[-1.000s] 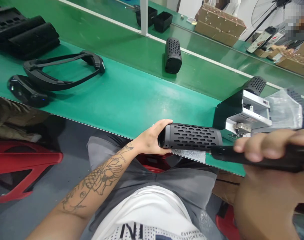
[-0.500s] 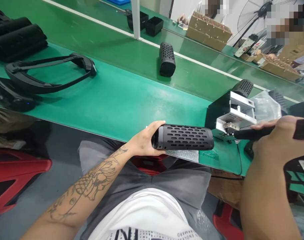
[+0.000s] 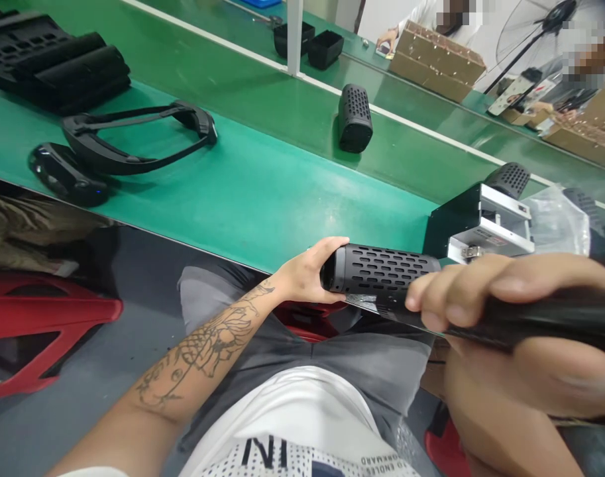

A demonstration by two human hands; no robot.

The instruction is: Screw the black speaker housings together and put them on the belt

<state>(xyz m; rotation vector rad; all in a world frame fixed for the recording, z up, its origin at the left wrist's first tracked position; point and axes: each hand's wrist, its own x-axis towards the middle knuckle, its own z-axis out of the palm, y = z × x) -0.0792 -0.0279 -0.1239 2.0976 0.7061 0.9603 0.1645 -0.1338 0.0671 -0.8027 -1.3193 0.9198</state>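
Note:
My left hand (image 3: 315, 275) is closed around the left end of a black perforated housing (image 3: 382, 268), which lies on its side over the table's front edge. My right hand (image 3: 511, 311), large and close to the camera, grips a black electric screwdriver (image 3: 555, 318). Its front part passes in front of the housing's right end, and its tip is hard to make out. Behind my right hand stands a black and silver screw feeder (image 3: 491, 228), partly covered by my fingers.
Another perforated housing (image 3: 356, 119) stands farther back, and one more (image 3: 509, 179) is behind the feeder. A black headset (image 3: 138, 142) lies on the green table (image 3: 262, 185), with a stack of black parts (image 3: 68, 66) at far left. Red stools (image 3: 48, 324) are below.
My right hand has brought the screwdriver from the screw feeder left and towards me, to the housing's right end. My left hand keeps its hold. The view has shifted slightly.

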